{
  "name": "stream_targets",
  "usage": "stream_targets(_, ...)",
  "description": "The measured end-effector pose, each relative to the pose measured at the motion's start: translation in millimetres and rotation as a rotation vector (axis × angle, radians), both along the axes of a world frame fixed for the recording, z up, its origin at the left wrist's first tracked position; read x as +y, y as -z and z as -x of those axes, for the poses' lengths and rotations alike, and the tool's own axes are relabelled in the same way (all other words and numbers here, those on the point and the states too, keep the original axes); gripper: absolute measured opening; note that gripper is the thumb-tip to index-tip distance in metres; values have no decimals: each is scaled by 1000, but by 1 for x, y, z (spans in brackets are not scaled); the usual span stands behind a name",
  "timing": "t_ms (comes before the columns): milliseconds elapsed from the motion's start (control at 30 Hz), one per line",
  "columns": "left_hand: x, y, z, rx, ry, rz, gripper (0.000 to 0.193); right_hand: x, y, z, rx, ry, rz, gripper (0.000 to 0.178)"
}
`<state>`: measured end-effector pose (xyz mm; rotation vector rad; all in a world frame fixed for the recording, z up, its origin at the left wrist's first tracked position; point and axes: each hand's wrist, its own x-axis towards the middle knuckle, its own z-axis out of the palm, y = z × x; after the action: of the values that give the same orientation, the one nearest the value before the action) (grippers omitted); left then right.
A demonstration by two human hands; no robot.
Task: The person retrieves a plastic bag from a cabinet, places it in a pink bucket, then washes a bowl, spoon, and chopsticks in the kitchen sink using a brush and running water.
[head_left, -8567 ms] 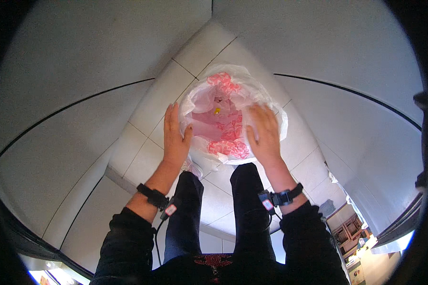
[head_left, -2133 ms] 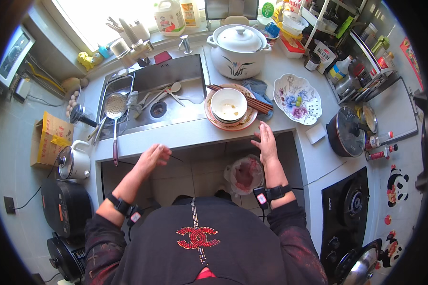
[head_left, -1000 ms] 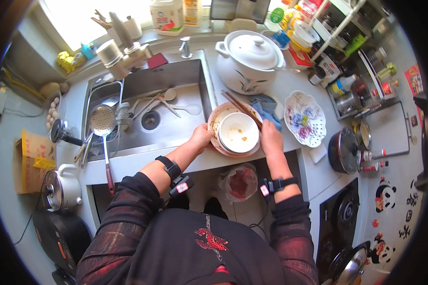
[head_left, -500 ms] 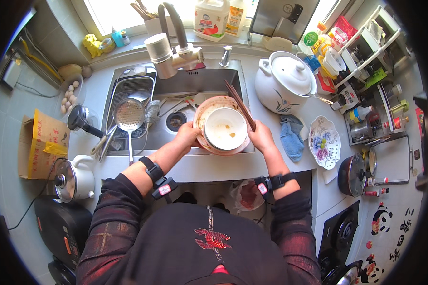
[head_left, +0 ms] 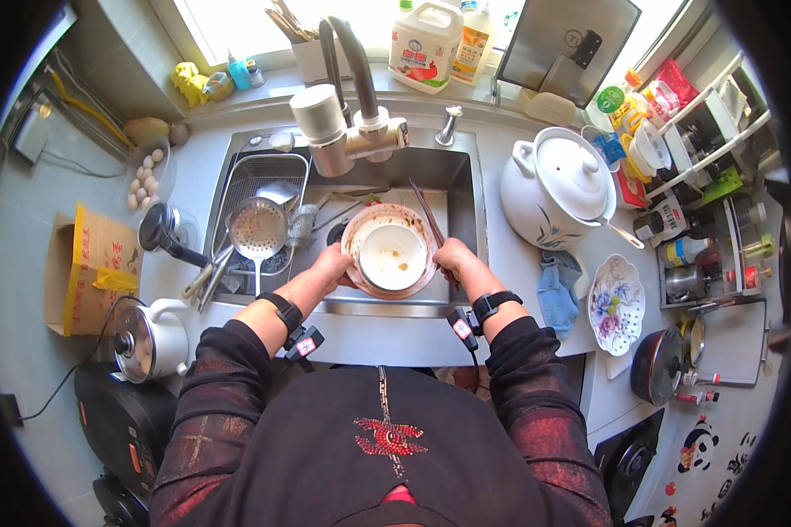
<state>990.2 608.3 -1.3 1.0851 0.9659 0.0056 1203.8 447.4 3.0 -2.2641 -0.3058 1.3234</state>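
Over the front of the sink (head_left: 468, 189), I hold a round plate (head_left: 357, 235) with a food-stained rim. A white bowl (head_left: 393, 256) with bits of food inside sits on it. My left hand (head_left: 335, 266) is closed on the plate's left rim. At the right side, my right hand (head_left: 456, 259) is closed around brown chopsticks (head_left: 426, 213), whose far ends point into the sink. Its fingers are beside the plate rim; whether they also grip it is partly hidden. Utensils lie in the sink behind the plate.
A wire basket (head_left: 237, 180) with a skimmer (head_left: 259, 227) fills the sink's left side. The faucet (head_left: 360, 140) overhangs the back. A lidded white pot (head_left: 549, 198), blue cloth (head_left: 557, 294) and floral dish (head_left: 616, 303) stand right; a white electric pot (head_left: 160, 338) is left.
Both hands have brought the plate, bowl and chopsticks down toward the sink. The plate now covers much of the drain. The view has shifted a little.
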Motion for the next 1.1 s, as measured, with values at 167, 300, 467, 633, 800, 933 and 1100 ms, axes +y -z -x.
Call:
stream_targets(167,7,35,-3,106,-5,90,44,10,31,-8,191,11,8,10)
stream_targets(300,13,63,2,181,20,93,46,21,54,-8,303,54,77,5)
stream_targets(467,14,79,8,272,62,134,51,35,81,-8,402,19,165,8)
stream_targets(633,20,68,3,362,213,108,51,42,90,-4,403,30,177,9)
stream_targets(800,26,73,-1,355,231,213,53,37,89,-4,391,28,145,10)
stream_targets(933,34,90,2,354,257,216,54,36,85,-6,308,-21,104,13)
stream_targets(1100,41,95,-2,350,268,201,54,36,67,-5,162,-98,42,17)
